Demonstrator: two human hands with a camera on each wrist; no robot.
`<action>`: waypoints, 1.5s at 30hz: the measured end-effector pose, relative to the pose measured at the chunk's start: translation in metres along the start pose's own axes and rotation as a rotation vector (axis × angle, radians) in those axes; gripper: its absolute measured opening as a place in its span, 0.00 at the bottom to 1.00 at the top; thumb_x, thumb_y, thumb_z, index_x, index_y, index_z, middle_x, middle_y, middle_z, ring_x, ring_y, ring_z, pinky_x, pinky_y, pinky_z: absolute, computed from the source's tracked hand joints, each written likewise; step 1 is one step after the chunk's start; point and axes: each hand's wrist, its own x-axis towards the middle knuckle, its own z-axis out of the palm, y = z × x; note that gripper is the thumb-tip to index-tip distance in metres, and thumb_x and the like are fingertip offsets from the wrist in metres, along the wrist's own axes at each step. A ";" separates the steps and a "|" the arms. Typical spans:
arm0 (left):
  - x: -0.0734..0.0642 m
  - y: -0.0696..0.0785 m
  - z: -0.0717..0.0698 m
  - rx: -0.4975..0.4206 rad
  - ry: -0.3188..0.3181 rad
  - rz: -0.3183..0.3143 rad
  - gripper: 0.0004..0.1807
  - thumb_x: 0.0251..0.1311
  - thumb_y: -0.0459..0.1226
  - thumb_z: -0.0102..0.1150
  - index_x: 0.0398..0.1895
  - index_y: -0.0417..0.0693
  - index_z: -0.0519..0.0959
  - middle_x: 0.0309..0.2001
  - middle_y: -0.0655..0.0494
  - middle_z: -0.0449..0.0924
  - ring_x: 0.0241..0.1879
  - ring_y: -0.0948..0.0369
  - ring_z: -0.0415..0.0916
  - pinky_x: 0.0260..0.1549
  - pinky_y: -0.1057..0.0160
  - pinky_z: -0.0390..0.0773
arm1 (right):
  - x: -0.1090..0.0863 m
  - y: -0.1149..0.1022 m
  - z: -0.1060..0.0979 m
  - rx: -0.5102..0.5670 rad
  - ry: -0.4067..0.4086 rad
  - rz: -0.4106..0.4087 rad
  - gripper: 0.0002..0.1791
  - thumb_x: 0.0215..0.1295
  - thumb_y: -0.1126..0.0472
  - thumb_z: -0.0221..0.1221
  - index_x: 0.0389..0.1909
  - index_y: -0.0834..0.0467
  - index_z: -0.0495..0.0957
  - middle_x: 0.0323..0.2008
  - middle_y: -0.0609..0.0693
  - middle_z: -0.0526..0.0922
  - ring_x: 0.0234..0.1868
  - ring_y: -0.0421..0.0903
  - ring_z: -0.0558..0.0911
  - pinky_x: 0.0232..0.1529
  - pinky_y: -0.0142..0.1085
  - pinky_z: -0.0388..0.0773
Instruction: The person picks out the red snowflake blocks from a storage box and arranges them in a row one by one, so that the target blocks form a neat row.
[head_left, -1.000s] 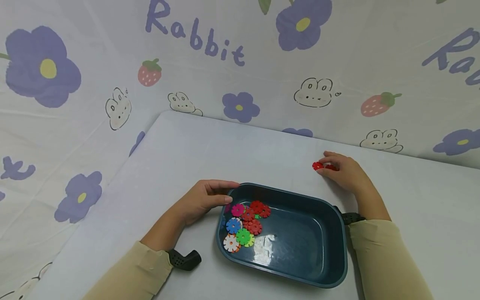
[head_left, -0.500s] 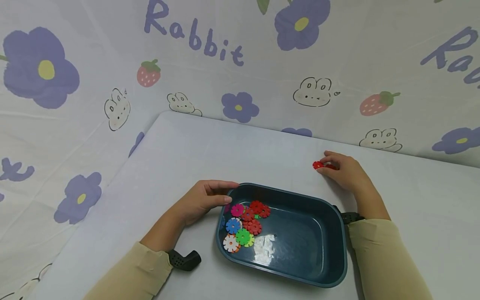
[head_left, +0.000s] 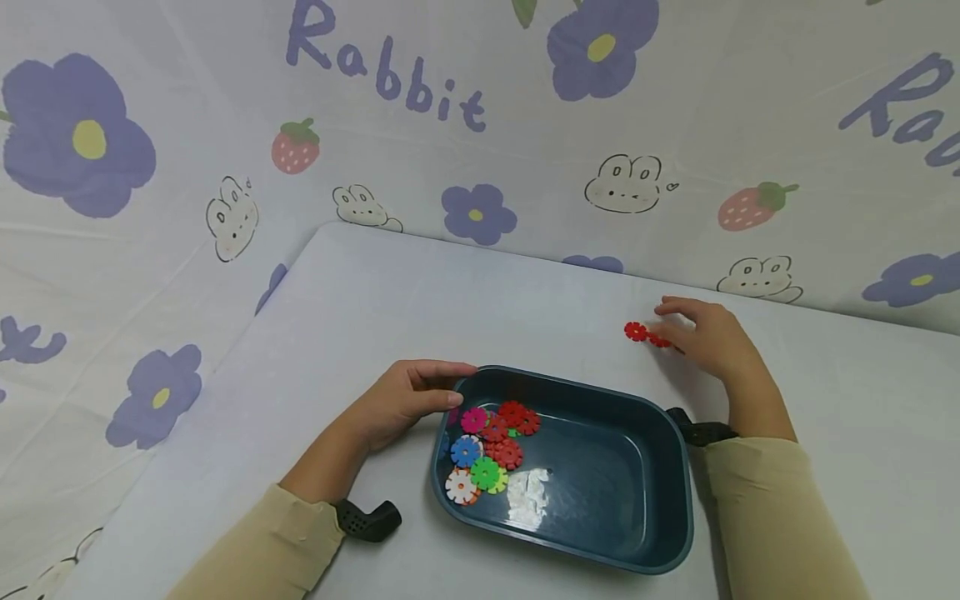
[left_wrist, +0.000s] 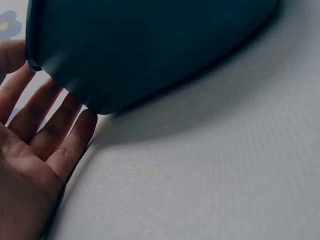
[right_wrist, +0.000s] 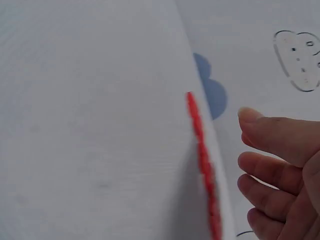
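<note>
In the head view a dark blue-green plastic bin (head_left: pixel 600 390) stands on the white table, with several notched building discs (head_left: pixel 486 474) in red, pink, blue, green, white and other colours gathered at its left end. My left hand (head_left: pixel 397 404) holds the bin's far left corner, index finger along the rim and thumb over its left side; the left wrist view shows the other fingertips against the outer wall. Two red notched discs (head_left: pixel 636 332) lie beyond the bin. My right hand (head_left: pixel 708 337) is beside them, fingers spread apart, thumb overlapping the nearer disc. The right wrist view shows a red strip (right_wrist: pixel 202 160) edge-on.
A white cloth (head_left: pixel 525 150) printed with flowers, rabbits and strawberries hangs behind the table's (head_left: pixel 450 300) far edge and down the left side. A black wrist strap (head_left: pixel 367 521) sticks out beside the bin.
My right hand's fingers have let go of the red discs, spread and drawn back to the right, leaving more of the discs uncovered. The left hand and bin look unchanged.
</note>
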 end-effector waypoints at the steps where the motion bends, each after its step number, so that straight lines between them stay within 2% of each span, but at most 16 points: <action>1: 0.000 -0.001 0.000 0.000 0.001 -0.001 0.23 0.60 0.37 0.65 0.60 0.45 0.79 0.59 0.51 0.80 0.56 0.56 0.75 0.53 0.62 0.77 | -0.002 -0.002 -0.004 -0.002 0.008 0.003 0.27 0.70 0.46 0.56 0.63 0.57 0.73 0.70 0.64 0.65 0.69 0.68 0.61 0.59 0.66 0.67; 7: -0.003 -0.002 0.001 -0.004 0.006 -0.009 0.23 0.60 0.37 0.65 0.60 0.45 0.78 0.59 0.51 0.79 0.57 0.56 0.74 0.54 0.63 0.77 | -0.017 -0.017 -0.030 0.003 0.102 -0.056 0.28 0.71 0.45 0.55 0.65 0.56 0.72 0.68 0.63 0.68 0.67 0.68 0.65 0.59 0.67 0.66; 14: -0.001 -0.001 0.000 0.023 0.011 -0.008 0.23 0.61 0.38 0.65 0.60 0.48 0.79 0.60 0.52 0.79 0.58 0.55 0.74 0.54 0.62 0.77 | -0.045 -0.057 -0.058 0.030 0.221 -0.157 0.27 0.70 0.45 0.55 0.65 0.55 0.74 0.65 0.60 0.74 0.65 0.66 0.71 0.58 0.66 0.69; 16: -0.001 -0.001 0.000 0.029 0.012 -0.010 0.22 0.61 0.38 0.65 0.60 0.49 0.79 0.60 0.52 0.79 0.58 0.54 0.74 0.54 0.61 0.77 | -0.057 -0.073 -0.062 0.049 0.247 -0.209 0.26 0.69 0.46 0.57 0.63 0.52 0.75 0.62 0.56 0.77 0.63 0.62 0.75 0.60 0.51 0.75; 18: -0.001 -0.001 -0.001 0.034 0.010 -0.009 0.22 0.61 0.38 0.65 0.60 0.49 0.79 0.60 0.52 0.79 0.58 0.54 0.74 0.55 0.60 0.77 | -0.070 -0.091 -0.062 0.091 0.263 -0.326 0.23 0.67 0.51 0.61 0.61 0.51 0.78 0.58 0.53 0.81 0.61 0.52 0.79 0.59 0.36 0.76; 21: -0.001 -0.001 -0.002 0.046 0.008 -0.007 0.22 0.61 0.39 0.66 0.59 0.51 0.80 0.59 0.54 0.80 0.57 0.54 0.74 0.55 0.59 0.77 | -0.086 -0.119 -0.055 0.165 0.224 -0.583 0.21 0.61 0.63 0.66 0.57 0.53 0.81 0.52 0.49 0.84 0.55 0.38 0.81 0.53 0.18 0.71; 23: 0.000 -0.002 -0.002 0.045 0.005 -0.001 0.22 0.61 0.39 0.66 0.60 0.51 0.80 0.59 0.54 0.80 0.57 0.55 0.74 0.56 0.59 0.76 | -0.092 -0.136 -0.045 0.217 0.131 -0.727 0.23 0.57 0.69 0.67 0.55 0.55 0.81 0.50 0.47 0.85 0.52 0.35 0.81 0.54 0.21 0.73; 25: 0.000 -0.002 -0.002 0.041 0.001 0.004 0.22 0.61 0.39 0.65 0.59 0.51 0.80 0.58 0.54 0.80 0.57 0.55 0.75 0.56 0.59 0.76 | -0.093 -0.151 -0.031 0.244 0.008 -0.784 0.22 0.58 0.69 0.67 0.54 0.55 0.82 0.49 0.46 0.85 0.51 0.36 0.82 0.54 0.26 0.76; 30: 0.000 -0.003 -0.003 0.010 -0.011 0.018 0.21 0.62 0.39 0.64 0.59 0.50 0.80 0.57 0.53 0.81 0.57 0.54 0.75 0.56 0.59 0.77 | -0.080 -0.177 0.004 0.202 -0.326 -0.675 0.18 0.62 0.57 0.66 0.54 0.53 0.82 0.48 0.46 0.86 0.49 0.42 0.84 0.53 0.39 0.80; 32: 0.001 -0.003 -0.003 -0.001 -0.017 0.023 0.21 0.62 0.38 0.64 0.60 0.49 0.79 0.57 0.52 0.81 0.57 0.54 0.76 0.56 0.59 0.77 | -0.073 -0.182 0.014 0.156 -0.446 -0.620 0.20 0.62 0.55 0.66 0.54 0.55 0.82 0.47 0.49 0.86 0.46 0.42 0.84 0.50 0.39 0.82; 35: 0.002 -0.003 -0.003 -0.003 -0.026 0.026 0.22 0.62 0.38 0.64 0.60 0.48 0.79 0.58 0.52 0.81 0.56 0.54 0.76 0.56 0.59 0.77 | -0.066 -0.186 0.030 0.071 -0.568 -0.559 0.21 0.62 0.56 0.67 0.54 0.58 0.81 0.43 0.49 0.87 0.40 0.39 0.85 0.44 0.35 0.83; 40: 0.002 -0.003 -0.004 -0.002 -0.030 0.030 0.22 0.62 0.37 0.64 0.60 0.49 0.79 0.58 0.52 0.80 0.57 0.54 0.76 0.57 0.59 0.76 | -0.061 -0.190 0.056 -0.107 -0.617 -0.524 0.20 0.59 0.56 0.69 0.53 0.56 0.82 0.34 0.43 0.85 0.34 0.38 0.81 0.39 0.32 0.81; 45: 0.001 -0.003 -0.005 -0.021 -0.028 0.034 0.22 0.61 0.36 0.64 0.60 0.47 0.79 0.57 0.51 0.81 0.56 0.55 0.77 0.56 0.60 0.77 | -0.062 -0.193 0.077 -0.224 -0.571 -0.498 0.21 0.58 0.53 0.70 0.51 0.54 0.80 0.33 0.43 0.83 0.34 0.40 0.79 0.40 0.35 0.81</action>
